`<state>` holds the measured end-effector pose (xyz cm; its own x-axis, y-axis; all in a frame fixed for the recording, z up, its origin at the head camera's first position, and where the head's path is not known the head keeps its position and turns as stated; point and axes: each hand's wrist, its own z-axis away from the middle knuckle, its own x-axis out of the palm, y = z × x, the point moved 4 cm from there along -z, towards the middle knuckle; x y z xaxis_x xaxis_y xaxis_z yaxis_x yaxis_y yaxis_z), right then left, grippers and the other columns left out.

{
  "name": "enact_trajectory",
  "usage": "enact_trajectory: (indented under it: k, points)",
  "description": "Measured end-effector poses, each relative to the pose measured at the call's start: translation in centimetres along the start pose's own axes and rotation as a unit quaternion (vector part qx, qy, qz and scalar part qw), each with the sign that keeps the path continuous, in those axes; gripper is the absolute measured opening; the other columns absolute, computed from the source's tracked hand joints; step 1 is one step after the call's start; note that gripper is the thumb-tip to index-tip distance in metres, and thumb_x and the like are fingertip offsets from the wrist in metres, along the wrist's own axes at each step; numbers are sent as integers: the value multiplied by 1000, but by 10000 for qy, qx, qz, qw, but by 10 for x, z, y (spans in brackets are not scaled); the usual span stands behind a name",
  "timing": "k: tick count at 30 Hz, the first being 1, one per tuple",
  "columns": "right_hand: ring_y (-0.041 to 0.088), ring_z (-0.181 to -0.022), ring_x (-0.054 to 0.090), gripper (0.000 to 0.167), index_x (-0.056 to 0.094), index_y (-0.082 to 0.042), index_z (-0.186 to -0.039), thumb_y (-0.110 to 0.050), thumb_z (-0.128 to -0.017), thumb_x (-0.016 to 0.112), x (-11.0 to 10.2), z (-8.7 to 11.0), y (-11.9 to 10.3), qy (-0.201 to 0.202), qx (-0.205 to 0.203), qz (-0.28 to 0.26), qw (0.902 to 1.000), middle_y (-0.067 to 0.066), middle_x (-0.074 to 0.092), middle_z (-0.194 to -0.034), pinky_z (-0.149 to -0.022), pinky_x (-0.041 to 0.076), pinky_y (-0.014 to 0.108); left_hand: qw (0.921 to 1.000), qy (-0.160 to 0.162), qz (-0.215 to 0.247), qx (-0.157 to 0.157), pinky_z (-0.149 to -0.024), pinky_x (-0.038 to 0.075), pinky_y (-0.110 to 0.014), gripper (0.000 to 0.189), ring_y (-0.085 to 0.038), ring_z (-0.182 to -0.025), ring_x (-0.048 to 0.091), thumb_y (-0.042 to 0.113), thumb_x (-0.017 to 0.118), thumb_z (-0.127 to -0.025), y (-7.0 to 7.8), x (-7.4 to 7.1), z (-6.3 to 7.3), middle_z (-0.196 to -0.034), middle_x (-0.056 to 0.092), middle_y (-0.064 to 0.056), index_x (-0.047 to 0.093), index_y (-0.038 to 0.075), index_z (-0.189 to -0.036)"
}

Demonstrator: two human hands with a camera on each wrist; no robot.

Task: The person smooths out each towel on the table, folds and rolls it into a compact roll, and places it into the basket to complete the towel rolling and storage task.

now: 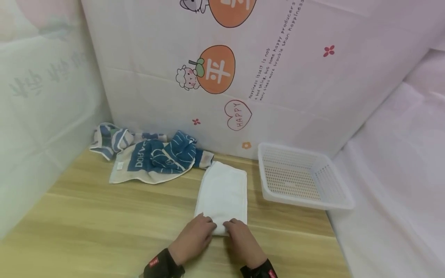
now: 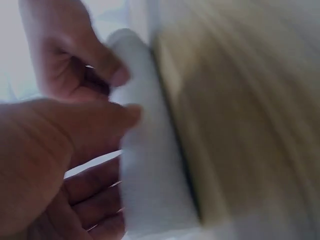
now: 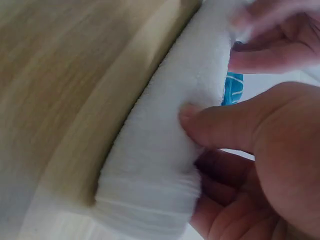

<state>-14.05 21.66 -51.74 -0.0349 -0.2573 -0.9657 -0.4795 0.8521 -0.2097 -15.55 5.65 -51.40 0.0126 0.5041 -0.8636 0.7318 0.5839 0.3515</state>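
A folded white towel (image 1: 222, 193) lies lengthwise on the wooden table in the head view. At its near end my left hand (image 1: 196, 237) grips the left part of the edge, thumb on the near side and fingers over the top. Close beside it, my right hand (image 1: 243, 241) grips the right part in the same manner. Seen from the left wrist, the thick rounded near edge (image 2: 150, 150) runs along the tabletop, slightly blurred. From the right wrist, the towel's end (image 3: 145, 200) shows layered folds, and the thumb presses on its face.
Blue and white patterned towels (image 1: 163, 158) lie crumpled at the back left of the table (image 1: 121, 224), against the printed backdrop (image 1: 156, 88). A white plastic basket (image 1: 306, 200) stands at the back right, beside a white cloth wall (image 1: 393, 173).
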Motion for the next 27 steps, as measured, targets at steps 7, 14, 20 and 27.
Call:
enact_trajectory:
  k: [7,14,20,27]
  points:
    - [25,-98,66,24,66,3,-115,9,-93,57,-1,7,4,-269,215,-779,9964,9,70,-102,-88,56,39,9994,-297,-37,-162,-71,52,-27,19,-15,-81,59,-2,69,-85,-2,8,1,-88,65,0,70,8,-102]
    - [25,-97,68,19,72,3,-110,3,-91,68,-23,12,-10,65,357,-756,9965,10,73,-102,-84,58,36,9931,-1056,71,-497,-66,52,-32,16,-18,-73,59,-4,66,-79,-17,4,-13,-79,64,-2,67,10,-86]
    - [29,-94,71,16,70,3,-100,-2,-86,75,-14,3,-22,-208,308,-152,9992,13,74,-100,-82,60,38,9835,-1207,905,-1002,-78,56,-40,11,-22,-86,64,2,63,-92,-29,-3,-16,-90,69,-5,71,4,-100]
    - [16,-73,62,20,59,-10,-78,6,-75,72,3,-6,-2,504,73,435,9978,0,64,-76,-69,54,32,9990,-441,-60,-93,-78,53,-33,17,-16,-88,61,11,76,-86,-14,-4,-16,-96,66,1,73,12,-102]
